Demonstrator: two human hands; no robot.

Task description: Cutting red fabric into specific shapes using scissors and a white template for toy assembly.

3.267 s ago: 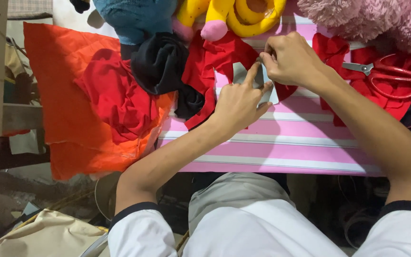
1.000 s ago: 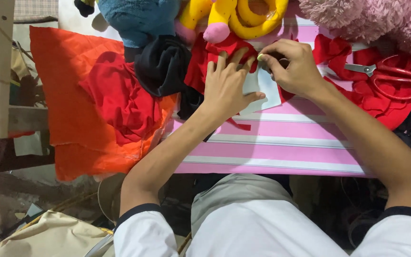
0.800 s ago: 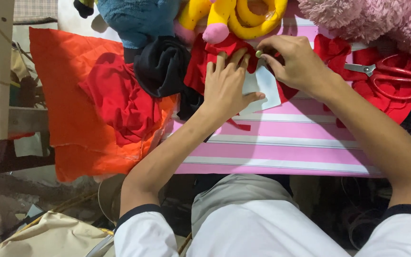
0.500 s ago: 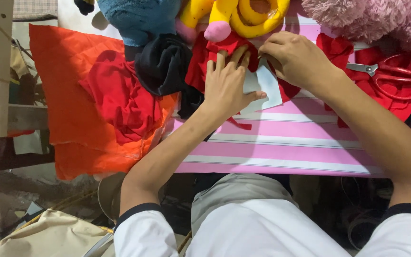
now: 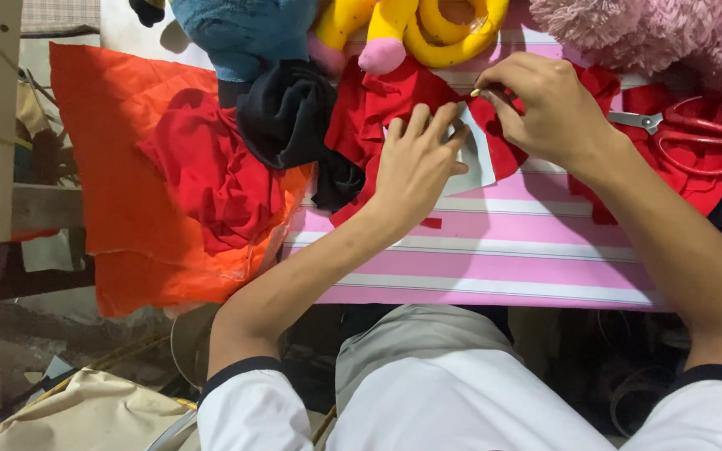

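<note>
Pressing: our left hand lies flat, fingers spread, on the pale card template over red fabric.
Pinching: our right hand grips a small yellowish marker tip at the template's top edge.
Place: pink striped tabletop; red scissors lie to the right.
Advice: we should keep the template pinned firmly, we judge, tracing close along its edge.

I count two hands, left hand and right hand, one pale template, one pair of red scissors, and three plush toys (blue, yellow, pink).
</note>
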